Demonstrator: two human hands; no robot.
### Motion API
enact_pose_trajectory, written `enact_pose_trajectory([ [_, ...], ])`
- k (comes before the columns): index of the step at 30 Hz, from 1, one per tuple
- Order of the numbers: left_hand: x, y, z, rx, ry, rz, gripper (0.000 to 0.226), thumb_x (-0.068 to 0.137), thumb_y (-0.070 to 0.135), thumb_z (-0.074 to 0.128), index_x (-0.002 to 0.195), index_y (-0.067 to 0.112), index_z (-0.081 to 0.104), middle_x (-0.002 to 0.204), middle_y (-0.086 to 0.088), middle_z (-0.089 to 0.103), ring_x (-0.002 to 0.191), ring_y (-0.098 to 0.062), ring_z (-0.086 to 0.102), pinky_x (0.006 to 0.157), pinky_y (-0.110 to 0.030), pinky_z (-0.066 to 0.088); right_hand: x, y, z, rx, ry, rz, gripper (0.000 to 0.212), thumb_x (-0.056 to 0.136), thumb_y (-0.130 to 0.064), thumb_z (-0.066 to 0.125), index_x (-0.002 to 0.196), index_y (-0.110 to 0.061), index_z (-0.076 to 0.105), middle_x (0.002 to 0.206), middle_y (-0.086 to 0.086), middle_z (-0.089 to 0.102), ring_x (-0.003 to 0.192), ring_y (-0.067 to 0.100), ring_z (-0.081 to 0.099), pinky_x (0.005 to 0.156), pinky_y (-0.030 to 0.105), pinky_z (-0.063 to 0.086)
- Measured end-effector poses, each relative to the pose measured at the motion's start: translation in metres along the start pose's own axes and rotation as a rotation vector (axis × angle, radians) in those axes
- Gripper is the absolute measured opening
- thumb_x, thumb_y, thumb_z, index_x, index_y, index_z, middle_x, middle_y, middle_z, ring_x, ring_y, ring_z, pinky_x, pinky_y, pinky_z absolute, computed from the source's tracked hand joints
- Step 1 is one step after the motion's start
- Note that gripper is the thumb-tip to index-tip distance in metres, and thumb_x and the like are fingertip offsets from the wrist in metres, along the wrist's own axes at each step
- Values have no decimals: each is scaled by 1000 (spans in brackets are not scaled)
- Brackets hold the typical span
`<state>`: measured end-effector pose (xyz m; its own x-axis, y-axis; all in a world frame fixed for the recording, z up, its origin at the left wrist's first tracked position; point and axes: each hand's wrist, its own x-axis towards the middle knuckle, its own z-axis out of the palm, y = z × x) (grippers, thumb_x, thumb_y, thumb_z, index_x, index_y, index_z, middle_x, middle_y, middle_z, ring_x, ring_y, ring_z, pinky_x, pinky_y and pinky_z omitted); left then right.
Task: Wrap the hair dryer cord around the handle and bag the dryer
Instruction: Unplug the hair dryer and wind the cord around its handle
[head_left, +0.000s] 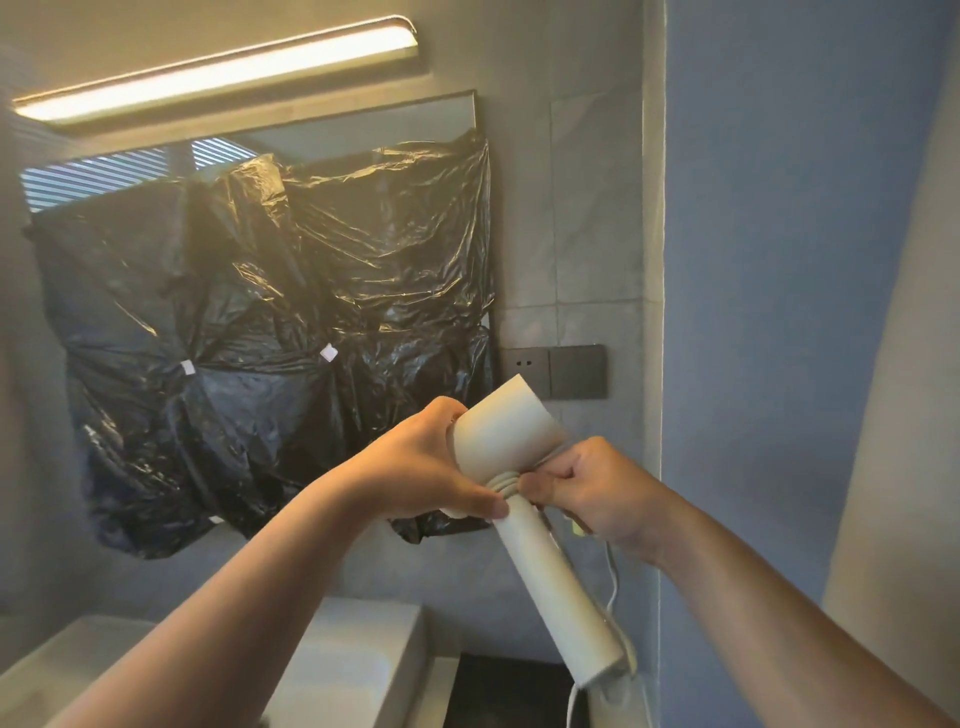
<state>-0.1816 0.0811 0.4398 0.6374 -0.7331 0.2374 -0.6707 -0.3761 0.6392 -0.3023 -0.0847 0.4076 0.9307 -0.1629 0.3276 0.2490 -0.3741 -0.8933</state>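
White hair dryer (506, 434) held up in front of wall socket (525, 366). Left hand (423, 465) clamped round its head; right hand (589, 491) pinches cord (505, 483) coiled at handle (556, 582) top.

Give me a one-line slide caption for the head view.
Left hand steadies the hair dryer while the right hand winds the cord around the handle's top.

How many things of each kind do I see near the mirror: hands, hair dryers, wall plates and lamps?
Hands: 2, left hand and right hand
White plastic hair dryer: 1
Dark rectangular wall plates: 2
Long lit wall lamp: 1
Total: 6
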Motion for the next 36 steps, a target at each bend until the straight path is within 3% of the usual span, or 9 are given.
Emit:
enact_pose_trajectory([
  [5,-2,-5,-2,-186,-30,51,85,34,35,91,112,28,59,101,-2,70,94,-23,70,75,-43,62,2,0,-2,19,-15,15,20,89,-8,62,77,6,67,42,-10,50,36,2,39,39,12,30],
  [12,-5,-9,-2,-338,41,68,92,32,47,92,114,20,62,108,-15,69,102,-38,66,82,-51,58,7,2,-9,143,-90,-14,19,84,-15,69,78,3,70,49,-1,49,41,8,35,41,16,29],
  [15,-8,-3,2,-484,64,108,98,27,53,96,112,14,68,103,-16,73,93,-33,70,70,-39,57,11,7,-15,355,-108,0,38,68,-27,79,90,2,70,68,9,63,50,13,55,46,21,45],
  [19,-7,7,17,-636,207,107,81,37,42,91,109,14,68,99,-14,73,89,-32,69,65,-38,57,19,21,-14,643,-31,-9,52,21,-47,96,64,-27,75,66,1,71,46,14,63,41,22,52],
  [21,-6,10,23,-696,288,100,74,40,41,89,107,16,69,101,-15,73,90,-33,70,67,-43,59,18,28,-2,911,3,-128,49,28,-38,97,69,-23,76,73,3,72,52,16,65,42,22,52],
  [24,-6,14,28,-770,365,93,59,48,35,90,101,18,71,92,-9,76,82,-25,70,64,-40,60,13,27,17,1032,185,-139,16,71,-17,77,84,-17,69,73,5,65,51,12,59,43,20,45],
  [27,-3,13,32,-834,485,77,49,58,26,86,104,15,71,90,-9,76,78,-23,69,61,-39,60,16,24,29,903,337,-72,18,88,4,55,99,-8,63,68,6,59,46,9,47,40,19,37],
  [32,1,15,38,-671,724,70,52,61,26,92,106,19,67,90,-6,72,75,-17,68,54,-25,53,2,10,45,442,346,-68,27,97,-3,42,103,-14,66,81,14,64,51,13,44,42,25,36],
  [36,4,15,37,-441,851,98,57,58,35,90,107,31,62,92,8,69,83,-13,67,65,-33,58,-3,-2,38,82,301,-14,26,95,-11,48,87,-28,66,71,8,68,53,14,45,48,28,38],
])
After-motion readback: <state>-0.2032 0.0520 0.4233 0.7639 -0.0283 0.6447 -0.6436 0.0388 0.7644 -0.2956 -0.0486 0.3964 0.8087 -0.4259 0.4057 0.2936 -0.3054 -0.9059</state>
